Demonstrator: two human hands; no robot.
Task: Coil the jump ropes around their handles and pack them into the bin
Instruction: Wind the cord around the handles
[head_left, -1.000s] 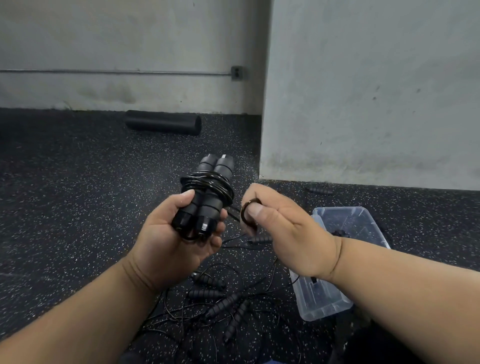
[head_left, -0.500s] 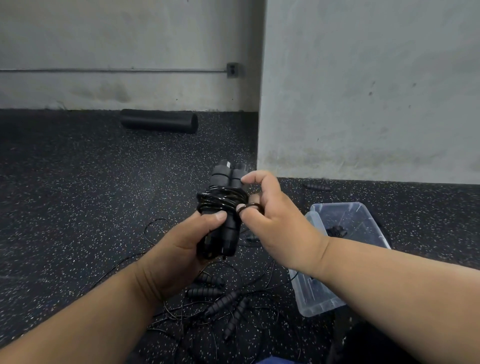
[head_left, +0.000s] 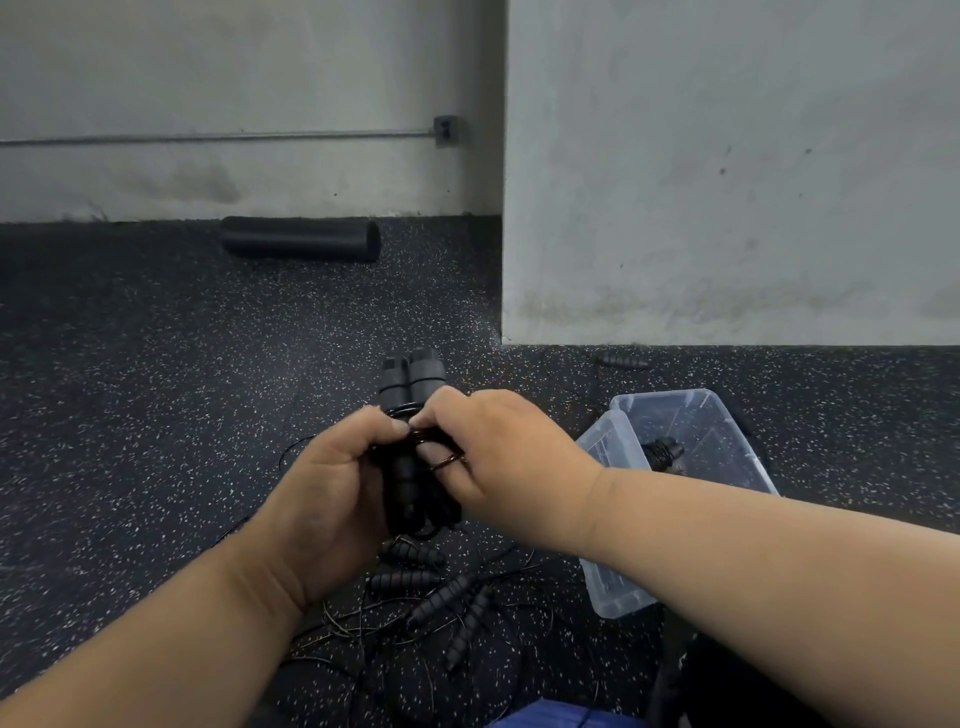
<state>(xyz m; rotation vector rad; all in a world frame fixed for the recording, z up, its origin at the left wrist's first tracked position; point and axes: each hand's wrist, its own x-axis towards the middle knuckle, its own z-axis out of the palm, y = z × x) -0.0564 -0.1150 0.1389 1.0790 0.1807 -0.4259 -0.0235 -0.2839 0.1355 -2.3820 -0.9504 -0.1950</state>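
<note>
My left hand (head_left: 332, 483) grips a pair of black jump rope handles (head_left: 410, 379) held side by side, with black cord wound around their middle. My right hand (head_left: 498, 452) pinches the cord at the coil, and a small loop of it circles one finger. A clear plastic bin (head_left: 613, 571) stands on the floor to the right, with one coiled black rope (head_left: 662, 451) inside. Several loose black foam handles (head_left: 441, 597) and tangled thin cords lie on the floor below my hands.
A black foam roller (head_left: 301, 239) lies by the far wall. One more black handle (head_left: 621, 361) rests at the foot of the grey pillar (head_left: 727, 182). The floor is dark speckled rubber. Something blue (head_left: 561, 717) shows at the bottom edge.
My right hand moved left from beside the handles onto the coil, carrying the cord loop. Both hands lowered slightly, and the handles turned more upright.
</note>
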